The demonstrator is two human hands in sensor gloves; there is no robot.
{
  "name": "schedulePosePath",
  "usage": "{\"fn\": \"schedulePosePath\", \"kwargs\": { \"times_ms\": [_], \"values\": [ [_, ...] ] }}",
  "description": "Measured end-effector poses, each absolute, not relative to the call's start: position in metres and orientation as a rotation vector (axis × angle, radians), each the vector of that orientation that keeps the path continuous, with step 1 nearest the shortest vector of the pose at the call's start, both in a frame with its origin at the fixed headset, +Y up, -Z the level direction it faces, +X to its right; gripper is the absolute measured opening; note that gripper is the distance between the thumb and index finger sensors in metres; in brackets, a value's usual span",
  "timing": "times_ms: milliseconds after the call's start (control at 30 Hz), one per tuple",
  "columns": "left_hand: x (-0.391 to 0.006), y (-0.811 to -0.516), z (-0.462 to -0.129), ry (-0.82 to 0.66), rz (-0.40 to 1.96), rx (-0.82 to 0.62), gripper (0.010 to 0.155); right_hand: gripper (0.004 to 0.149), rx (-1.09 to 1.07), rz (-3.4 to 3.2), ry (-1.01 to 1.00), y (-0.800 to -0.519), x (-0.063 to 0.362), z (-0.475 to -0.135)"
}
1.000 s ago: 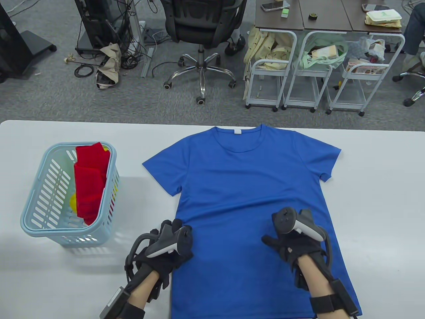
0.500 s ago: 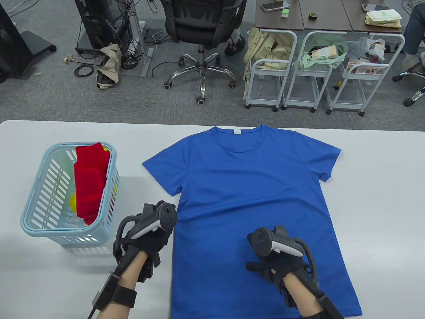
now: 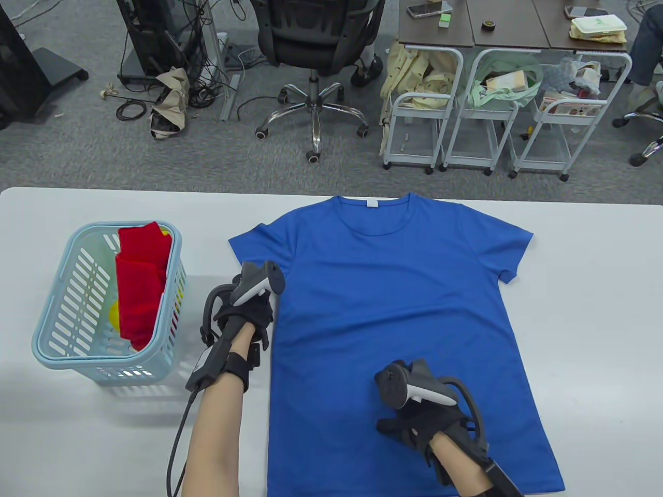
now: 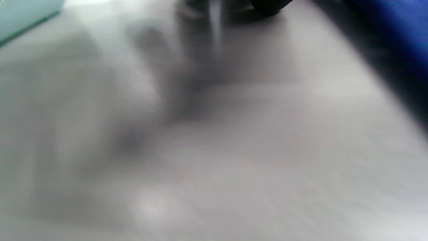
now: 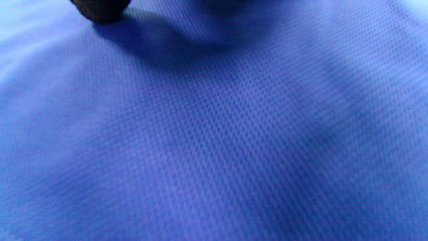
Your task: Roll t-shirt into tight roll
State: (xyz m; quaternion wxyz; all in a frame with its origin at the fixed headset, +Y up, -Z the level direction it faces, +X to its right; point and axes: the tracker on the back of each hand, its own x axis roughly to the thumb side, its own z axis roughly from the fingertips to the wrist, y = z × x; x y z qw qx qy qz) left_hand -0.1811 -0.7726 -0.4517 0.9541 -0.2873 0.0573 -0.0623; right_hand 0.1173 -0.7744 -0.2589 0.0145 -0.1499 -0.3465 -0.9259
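The blue t-shirt (image 3: 393, 321) lies flat and face up on the white table (image 3: 595, 321), collar at the far edge, hem at the near edge, unrolled. My right hand (image 3: 424, 419) rests on the lower part of the shirt, towards the near edge, thumb out to the side; the tracker covers my fingers from above, and the right wrist view shows only blue mesh fabric close up with one dark fingertip (image 5: 100, 10) at the top, so I can't tell whether my fingers pinch any cloth. My left hand (image 3: 243, 310) is at the shirt's left side, just under the left sleeve, right against the edge of the fabric. The left wrist view is blurred, just grey tabletop and a blue strip at the right, so I can't tell that grip either. Near the table's left edge stands the light blue basket (image 3: 57, 310) with red cloth (image 3: 141, 284) in it.
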Motion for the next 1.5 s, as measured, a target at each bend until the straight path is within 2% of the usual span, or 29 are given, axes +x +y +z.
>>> {"fn": "schedulePosePath", "kwargs": {
  "times_ms": [100, 167, 267, 367, 467, 567, 633, 700, 767, 800, 867, 967, 1133, 1333, 1500],
  "values": [
    [-0.177, -0.764, -0.454, 0.095, -0.246, -0.566, 0.065, 0.087, -0.519, -2.904, -1.091, -0.770, 0.116, -0.259],
    [-0.174, -0.756, -0.451, 0.047, -0.274, -0.492, 0.077, 0.085, -0.599, -2.949, -1.055, -0.761, 0.110, -0.257],
    [-0.170, -0.745, -0.448, -0.004, -0.321, -0.367, 0.078, 0.079, -0.767, -2.936, -0.908, -0.741, 0.080, -0.248],
    [-0.164, -0.745, -0.451, -0.040, -0.351, -0.348, 0.074, 0.074, -1.011, -2.830, -0.828, -0.732, 0.033, -0.230],
    [-0.157, -0.750, -0.453, -0.094, -0.377, -0.337, 0.072, 0.070, -1.173, -2.705, -0.845, -0.739, -0.010, -0.215],
    [-0.150, -0.757, -0.455, -0.100, -0.351, -0.339, 0.076, 0.069, -1.215, -2.605, -0.868, -0.753, -0.038, -0.207],
    [-0.147, -0.761, -0.456, -0.093, -0.330, -0.336, 0.072, 0.069, -1.222, -2.570, -0.884, -0.761, -0.047, -0.205],
    [-0.146, -0.764, -0.458, -0.089, -0.332, -0.335, 0.063, 0.070, -1.194, -2.567, -0.780, -0.761, -0.050, -0.203],
    [-0.145, -0.763, -0.460, -0.089, -0.315, -0.304, 0.058, 0.067, -1.198, -2.614, -0.782, -0.761, -0.051, -0.203],
    [-0.144, -0.762, -0.461, -0.091, -0.289, -0.292, 0.054, 0.063, -1.219, -2.618, -0.766, -0.761, -0.051, -0.202],
    [-0.141, -0.763, -0.462, -0.107, -0.256, -0.265, 0.044, 0.045, -1.237, -2.644, -0.723, -0.762, -0.054, -0.200],
    [-0.140, -0.764, -0.460, -0.145, -0.300, -0.231, 0.042, 0.039, -1.228, -2.624, -0.673, -0.761, -0.055, -0.198],
    [-0.147, -0.758, -0.457, -0.118, -0.426, -0.191, 0.044, 0.039, -1.305, -2.764, -0.795, -0.753, -0.047, -0.207],
    [-0.169, -0.713, -0.455, 0.093, -0.300, -0.058, 0.045, 0.039, -1.500, -3.042, -0.776, -0.708, -0.039, -0.222],
    [-0.155, -0.675, -0.452, 0.082, -0.038, -0.011, 0.044, 0.039, -1.662, -3.140, -0.765, -0.675, -0.009, -0.230]
  ]
}}
